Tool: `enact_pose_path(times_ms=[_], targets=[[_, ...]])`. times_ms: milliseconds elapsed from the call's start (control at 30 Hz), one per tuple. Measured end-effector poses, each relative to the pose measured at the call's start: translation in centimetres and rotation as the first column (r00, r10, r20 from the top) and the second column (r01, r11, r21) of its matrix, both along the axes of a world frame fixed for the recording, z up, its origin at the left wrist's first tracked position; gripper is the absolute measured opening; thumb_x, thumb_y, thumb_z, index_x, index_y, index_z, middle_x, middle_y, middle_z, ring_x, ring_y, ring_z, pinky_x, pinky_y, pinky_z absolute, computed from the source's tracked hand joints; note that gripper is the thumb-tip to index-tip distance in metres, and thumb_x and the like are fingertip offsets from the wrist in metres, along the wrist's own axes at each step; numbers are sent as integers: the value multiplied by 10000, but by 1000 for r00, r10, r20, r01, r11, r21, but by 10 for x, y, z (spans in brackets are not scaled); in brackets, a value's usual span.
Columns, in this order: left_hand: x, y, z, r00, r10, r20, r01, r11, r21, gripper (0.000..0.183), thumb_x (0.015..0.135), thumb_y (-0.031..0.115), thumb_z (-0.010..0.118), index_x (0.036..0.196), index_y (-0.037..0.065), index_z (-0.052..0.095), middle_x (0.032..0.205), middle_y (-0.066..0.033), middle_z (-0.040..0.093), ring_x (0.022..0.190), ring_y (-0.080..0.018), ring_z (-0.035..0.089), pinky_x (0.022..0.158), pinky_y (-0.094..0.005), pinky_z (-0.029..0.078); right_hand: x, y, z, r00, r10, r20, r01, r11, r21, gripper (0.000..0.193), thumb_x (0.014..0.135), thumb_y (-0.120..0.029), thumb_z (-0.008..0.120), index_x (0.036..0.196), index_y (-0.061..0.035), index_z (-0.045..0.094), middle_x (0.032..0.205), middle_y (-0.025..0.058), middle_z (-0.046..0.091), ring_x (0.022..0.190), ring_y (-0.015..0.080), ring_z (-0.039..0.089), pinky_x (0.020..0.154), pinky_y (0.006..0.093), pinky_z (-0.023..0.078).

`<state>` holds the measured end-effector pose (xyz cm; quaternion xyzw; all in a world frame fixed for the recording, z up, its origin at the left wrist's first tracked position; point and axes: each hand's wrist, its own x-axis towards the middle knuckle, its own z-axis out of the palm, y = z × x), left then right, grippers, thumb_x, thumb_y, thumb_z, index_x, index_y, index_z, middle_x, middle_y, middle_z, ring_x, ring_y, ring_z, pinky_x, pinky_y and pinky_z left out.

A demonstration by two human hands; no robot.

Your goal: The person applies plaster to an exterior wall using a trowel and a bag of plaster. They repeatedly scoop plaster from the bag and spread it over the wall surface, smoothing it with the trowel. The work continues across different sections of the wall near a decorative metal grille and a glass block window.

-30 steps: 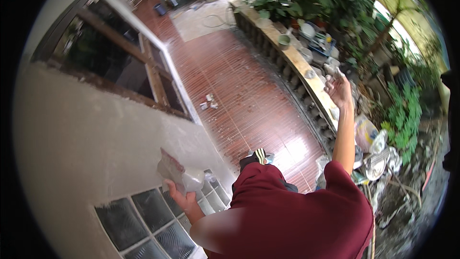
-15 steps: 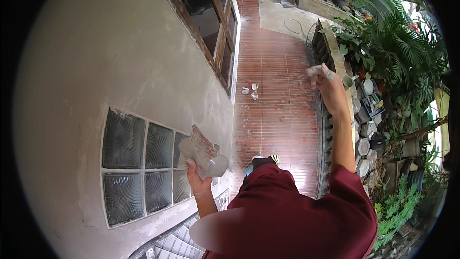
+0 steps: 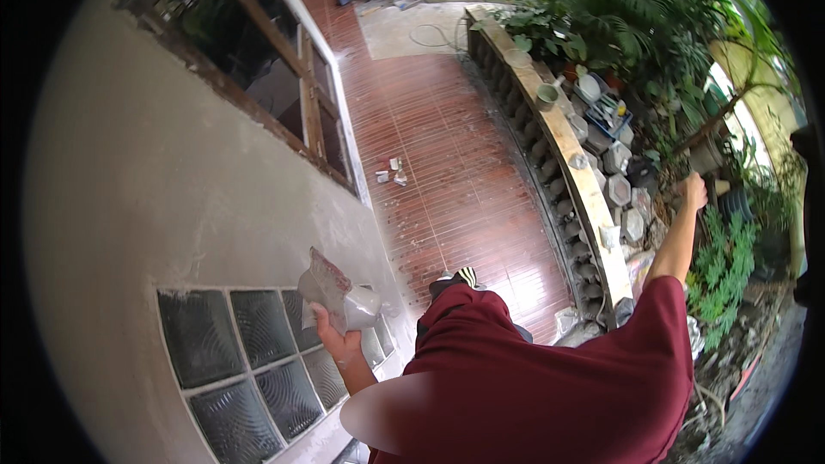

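My left hand (image 3: 338,335) grips a flat greyish board (image 3: 325,275) with a reddish worn patch along its top. A rounded pale grey lump (image 3: 362,308) sits at its right end. Board and hand are in front of the glass blocks (image 3: 262,326) set in the plastered wall. My right arm reaches far out past the balustrade (image 3: 577,172). My right hand (image 3: 694,192) is closed above the plants, and whatever its fingers may hold is hidden.
A green cup (image 3: 546,96) stands on the balustrade's rail. Beyond it lie a blue tray of tools (image 3: 608,119) and several hexagonal blocks (image 3: 617,188). Small scraps (image 3: 392,174) litter the red tiled floor (image 3: 430,137). A wood-framed window (image 3: 284,77) is at the left.
My right hand has swung right and downward, from beside the rail to over the plants; the pale lump it held no longer shows. The view has turned rightward. My left hand keeps the board.
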<state>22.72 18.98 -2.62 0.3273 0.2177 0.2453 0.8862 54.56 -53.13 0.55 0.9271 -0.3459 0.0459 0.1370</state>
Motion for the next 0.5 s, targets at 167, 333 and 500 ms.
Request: enact_pose_path(times_ms=[167,333,500], targets=[[27,5,4,990,-130,59,129,991,18,549,981,393,537,1407,64,426,1361,-103,540,1234,-284,523,1052,-476,408,-30,-18,-65,929,-238,284,75,872,484,657,826,-378,623,1414,-122,481,1202,232,639,1133,372,608,947,455,486],[51,-7,12,981,-189,37,164,922,351,516,957,320,598,1372,43,466,1293,-97,591,1172,-272,571,995,-464,458,-12,91,-54,872,67,485,-329,814,479,476,847,-274,637,1274,-65,608,1027,207,705,934,324,696,819,413,534],[73,-31,49,992,-117,52,98,955,281,444,952,180,606,1353,40,475,1254,-124,599,1135,-254,602,942,-431,511,-34,336,-23,760,338,555,-493,-257,831,364,931,-164,619,1261,-11,604,1023,95,693,768,143,646,642,269,535]])
